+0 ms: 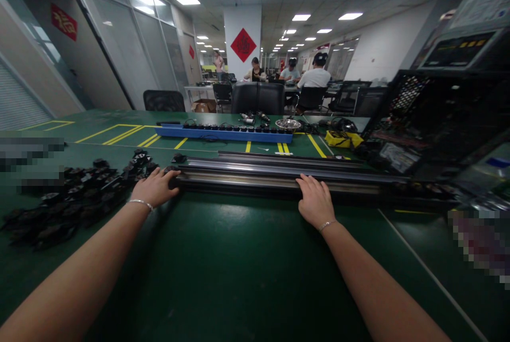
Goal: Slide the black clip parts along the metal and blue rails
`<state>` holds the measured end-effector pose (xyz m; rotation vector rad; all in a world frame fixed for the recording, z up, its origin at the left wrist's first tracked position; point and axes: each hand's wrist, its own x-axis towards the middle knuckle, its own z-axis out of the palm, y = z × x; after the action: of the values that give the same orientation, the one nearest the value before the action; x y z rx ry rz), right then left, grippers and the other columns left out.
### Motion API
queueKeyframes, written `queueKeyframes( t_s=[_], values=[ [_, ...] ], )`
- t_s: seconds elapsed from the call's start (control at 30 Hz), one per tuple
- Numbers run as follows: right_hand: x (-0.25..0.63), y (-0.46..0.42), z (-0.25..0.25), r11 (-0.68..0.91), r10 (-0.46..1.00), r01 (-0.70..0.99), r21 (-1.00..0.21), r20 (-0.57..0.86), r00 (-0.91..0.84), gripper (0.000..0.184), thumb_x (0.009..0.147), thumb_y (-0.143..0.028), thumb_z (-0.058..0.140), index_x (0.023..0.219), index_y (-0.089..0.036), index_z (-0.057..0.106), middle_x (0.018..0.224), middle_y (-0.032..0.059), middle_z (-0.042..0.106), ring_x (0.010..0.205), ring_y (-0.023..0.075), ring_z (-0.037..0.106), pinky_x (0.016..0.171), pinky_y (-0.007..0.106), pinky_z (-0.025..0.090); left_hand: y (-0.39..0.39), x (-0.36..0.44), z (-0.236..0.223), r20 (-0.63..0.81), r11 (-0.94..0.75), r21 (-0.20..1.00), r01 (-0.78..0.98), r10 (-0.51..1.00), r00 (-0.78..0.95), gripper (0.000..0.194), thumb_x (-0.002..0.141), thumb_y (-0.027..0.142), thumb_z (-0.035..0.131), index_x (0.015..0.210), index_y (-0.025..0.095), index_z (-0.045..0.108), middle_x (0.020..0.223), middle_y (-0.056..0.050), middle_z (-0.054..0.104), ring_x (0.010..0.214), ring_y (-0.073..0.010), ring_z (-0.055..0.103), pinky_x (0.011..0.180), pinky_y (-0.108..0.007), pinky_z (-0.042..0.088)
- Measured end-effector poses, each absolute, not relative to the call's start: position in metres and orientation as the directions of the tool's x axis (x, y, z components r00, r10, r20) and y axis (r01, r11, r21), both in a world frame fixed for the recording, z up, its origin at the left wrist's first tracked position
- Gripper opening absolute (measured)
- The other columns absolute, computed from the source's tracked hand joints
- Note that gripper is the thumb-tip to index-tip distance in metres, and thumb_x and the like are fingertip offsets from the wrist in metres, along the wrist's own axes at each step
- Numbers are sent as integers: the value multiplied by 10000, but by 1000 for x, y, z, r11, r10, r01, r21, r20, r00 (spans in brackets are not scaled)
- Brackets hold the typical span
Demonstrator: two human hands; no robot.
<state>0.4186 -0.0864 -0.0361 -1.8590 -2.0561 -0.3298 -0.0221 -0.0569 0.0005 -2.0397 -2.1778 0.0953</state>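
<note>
Long dark metal rails lie side by side across the green table (223, 262). My left hand (153, 188) is at the left end of the nearest rail (239, 181), thumb and fingers closed around that end. Farther right along the same rail, my right hand (316, 201) has its fingers bent over the top edge; the underside of its grip is hidden. Just behind lies another shiny rail (271, 169), with a small black part (179, 157) near its left end. A pile of small black parts (79, 193) spreads left of my left hand.
A blue tray (223, 134) with a row of black parts sits beyond the rails. Near it are a metal dish (288, 125) and a yellow item (342, 139). An open black equipment case (446, 113) stands at the right. Several people work at tables farther back.
</note>
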Motion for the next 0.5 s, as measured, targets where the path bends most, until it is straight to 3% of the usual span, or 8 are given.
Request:
queueKeyframes(
  t_s=[0.5],
  values=[
    [419,-87,-37,112,905,993,-47,417,-83,521,734,-83,391,1229,-168,529,1388,49,458,1281,212,364,1079,422,206,-56,-45,1,64,102,-183,978,994,-91,574,813,439,428,1362,300,337,1408,-70,423,1357,-283,247,1010,-492,327]
  ],
)
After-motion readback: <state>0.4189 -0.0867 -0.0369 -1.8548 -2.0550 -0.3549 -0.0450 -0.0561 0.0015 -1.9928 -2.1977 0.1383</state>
